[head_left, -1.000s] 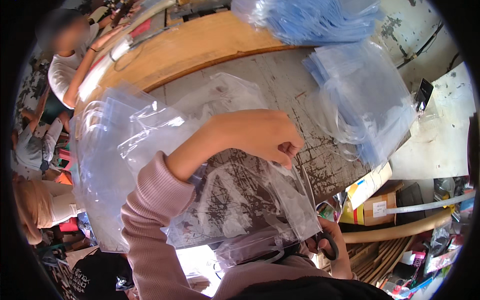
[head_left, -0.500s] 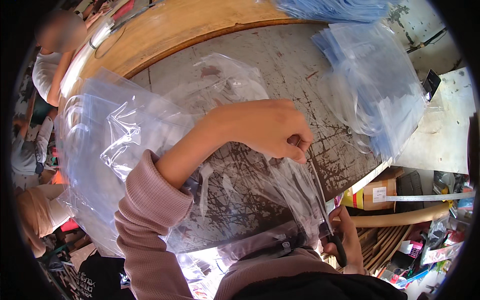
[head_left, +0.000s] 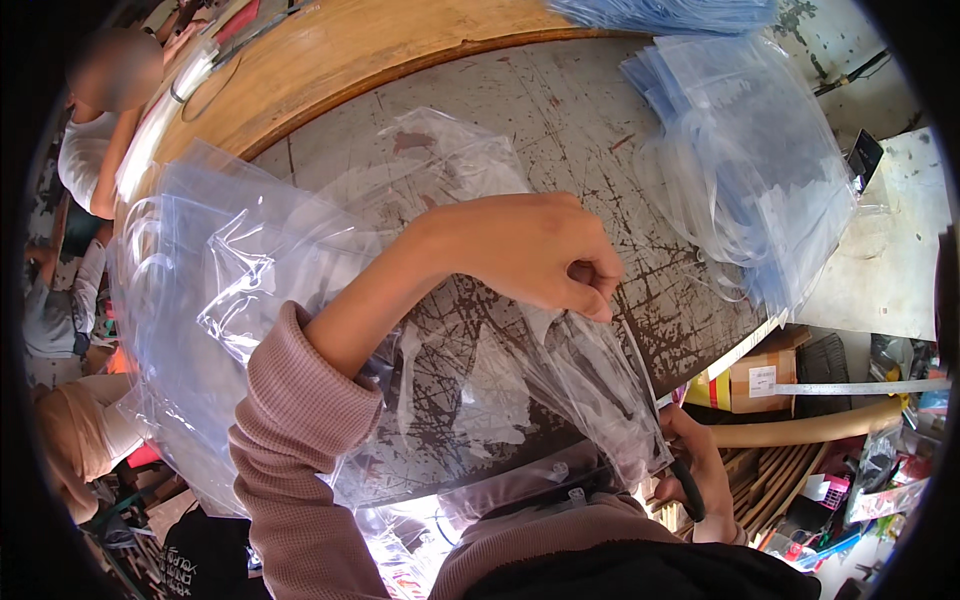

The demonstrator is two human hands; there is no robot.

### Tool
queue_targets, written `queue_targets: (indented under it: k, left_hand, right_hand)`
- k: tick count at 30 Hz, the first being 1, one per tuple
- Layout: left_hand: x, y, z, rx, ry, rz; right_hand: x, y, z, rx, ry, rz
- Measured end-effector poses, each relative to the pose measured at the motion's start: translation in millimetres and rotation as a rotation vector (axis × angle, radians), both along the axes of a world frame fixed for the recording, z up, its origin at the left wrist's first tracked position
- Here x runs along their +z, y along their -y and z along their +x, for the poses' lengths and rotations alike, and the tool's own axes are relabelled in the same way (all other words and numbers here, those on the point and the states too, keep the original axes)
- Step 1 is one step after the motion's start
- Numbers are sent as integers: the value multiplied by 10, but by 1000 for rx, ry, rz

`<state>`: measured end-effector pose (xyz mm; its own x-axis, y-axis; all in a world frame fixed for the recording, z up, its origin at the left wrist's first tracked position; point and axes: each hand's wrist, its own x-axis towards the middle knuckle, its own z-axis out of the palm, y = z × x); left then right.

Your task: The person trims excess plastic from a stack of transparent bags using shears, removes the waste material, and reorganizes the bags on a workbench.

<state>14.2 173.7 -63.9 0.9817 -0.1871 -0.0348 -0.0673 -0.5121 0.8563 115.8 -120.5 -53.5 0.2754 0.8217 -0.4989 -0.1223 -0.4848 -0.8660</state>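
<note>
My left hand [head_left: 545, 250] reaches across the worktable, its fingers closed in a pinch on the edge of a clear plastic bag [head_left: 590, 375]. The plastic is drawn taut from there toward my body and hangs over the table's near edge. At that edge, to the right, my right hand [head_left: 700, 455] is closed on scissors with a black handle [head_left: 687, 488]. Their blades lie along the bag's right edge, partly lost in the plastic. Beyond my left wrist another clear sheet [head_left: 450, 150] lies crumpled on the table.
Clear bags with looped handles [head_left: 160, 330] are piled at left. A second pile of bluish clear bags [head_left: 770, 150] lies at far right. The worktable's top [head_left: 590, 110] is scuffed. Below its right edge are a cardboard box [head_left: 755, 385] and a tan tube [head_left: 810, 425]. Other people sit at far left.
My right hand and the scissors have shifted slightly right and toward my body along the bag's edge. My left hand stays nearly still, still pinching the plastic.
</note>
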Motion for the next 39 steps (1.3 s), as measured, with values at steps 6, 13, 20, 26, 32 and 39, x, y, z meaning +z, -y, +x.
queue_targets:
  k: [6,13,20,26,32,39]
  left_hand:
    - [35,11,-2,11,-44,-1]
    - [14,18,6,26,-17,-31]
    - [24,-2,-12,47,-40,6]
    - [48,-9,-11,102,-105,-55]
    - [117,-19,-14,116,-169,-129]
    - [43,-47,-25,84,-101,-128]
  right_hand:
    - [-11,33,0,-5,-66,-70]
    - [-93,135,10,-52,-63,-26]
    - [-117,63,-2,-52,-208,-41]
    - [-50,-18,56,38,-122,-62]
    - [-44,13,26,-38,-149,-65]
    - [-40,44,125,-26,-47,-59]
